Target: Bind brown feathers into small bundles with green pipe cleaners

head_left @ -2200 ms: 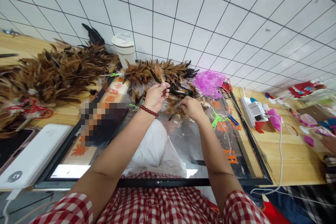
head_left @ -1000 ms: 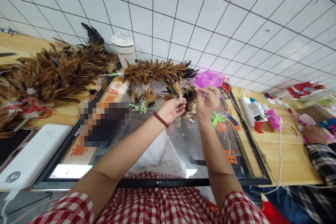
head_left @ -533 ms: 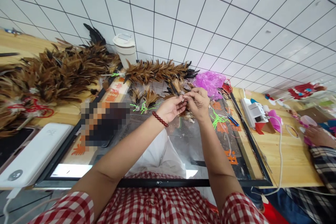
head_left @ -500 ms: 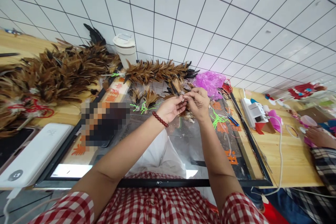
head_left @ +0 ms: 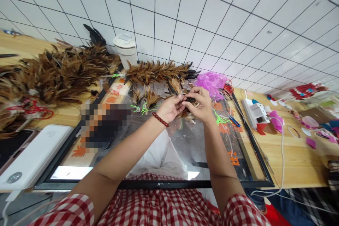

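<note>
My left hand (head_left: 172, 108), with a dark red bead bracelet (head_left: 160, 119) at the wrist, is closed in a pinch over the glass tabletop. A small bunch of brown feathers (head_left: 174, 85) rises from its fingertips. Close beside it, my right hand (head_left: 201, 103) is also closed, thumb and fingers meeting at the base of the bunch; what exactly they grip is too small to make out. Loose feathers (head_left: 186, 114) lie below and behind the hands. To their left are feather tufts (head_left: 150, 98) tied with green string (head_left: 144, 108).
Along the wall lies a long feather strand (head_left: 156, 71) by a white cup (head_left: 125, 50). A big feather heap (head_left: 60, 74) and a white power bank (head_left: 37, 155) are at left. To the right are a purple plastic bag (head_left: 212, 83), green strings (head_left: 221, 117), a blue pen (head_left: 235, 122) and chargers (head_left: 257, 113).
Both hands have shifted slightly, the feather bunch moving a little left with my left hand. My right fingers have changed their pinch. A co-worker's hand at the far right has left the view.
</note>
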Tool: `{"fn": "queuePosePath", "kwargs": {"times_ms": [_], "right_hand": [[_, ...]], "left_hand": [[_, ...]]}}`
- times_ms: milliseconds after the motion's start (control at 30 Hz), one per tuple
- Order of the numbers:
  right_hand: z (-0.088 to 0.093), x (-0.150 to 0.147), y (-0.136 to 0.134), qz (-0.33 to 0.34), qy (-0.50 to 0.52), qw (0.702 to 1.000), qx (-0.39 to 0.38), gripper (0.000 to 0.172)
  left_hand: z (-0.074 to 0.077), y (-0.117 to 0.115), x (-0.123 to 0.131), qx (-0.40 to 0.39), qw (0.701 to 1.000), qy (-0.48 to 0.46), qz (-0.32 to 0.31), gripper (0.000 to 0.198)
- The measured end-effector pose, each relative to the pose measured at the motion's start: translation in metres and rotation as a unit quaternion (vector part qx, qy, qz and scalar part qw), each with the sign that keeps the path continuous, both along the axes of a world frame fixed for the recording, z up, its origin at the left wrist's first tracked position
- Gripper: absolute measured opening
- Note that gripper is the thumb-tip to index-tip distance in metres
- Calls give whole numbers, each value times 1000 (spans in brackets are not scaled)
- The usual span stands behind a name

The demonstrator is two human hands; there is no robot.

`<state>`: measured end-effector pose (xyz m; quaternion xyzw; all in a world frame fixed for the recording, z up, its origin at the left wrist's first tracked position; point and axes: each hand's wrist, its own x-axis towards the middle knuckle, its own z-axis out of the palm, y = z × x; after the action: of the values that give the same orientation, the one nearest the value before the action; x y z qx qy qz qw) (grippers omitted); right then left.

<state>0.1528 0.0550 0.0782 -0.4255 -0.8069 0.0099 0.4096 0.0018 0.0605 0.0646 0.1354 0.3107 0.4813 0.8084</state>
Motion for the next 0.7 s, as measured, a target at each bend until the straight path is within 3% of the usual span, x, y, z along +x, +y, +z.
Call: {"fn": "queuePosePath", "kwargs": {"times_ms": [133, 233, 300, 433, 700], "right_hand": [[-1, -2, 1, 12, 10, 1000, -22, 30], [-7, -2, 7, -11, 106, 991, -78, 29], [-11, -1, 11, -17, 183, 969, -167, 30], [-14, 0, 15, 41, 276, 904, -323, 33], [-11, -5, 14, 34, 347, 878, -329, 34]], "left_hand": [[-1, 0, 1, 9, 1000, 14, -2, 7], [-2, -2, 3, 31, 998, 54, 13, 7], [-2, -3, 3, 52, 995, 87, 23, 11], [-2, -4, 4, 75, 990, 121, 8, 16], [-5, -4, 1, 106, 983, 120, -88, 18]]}}
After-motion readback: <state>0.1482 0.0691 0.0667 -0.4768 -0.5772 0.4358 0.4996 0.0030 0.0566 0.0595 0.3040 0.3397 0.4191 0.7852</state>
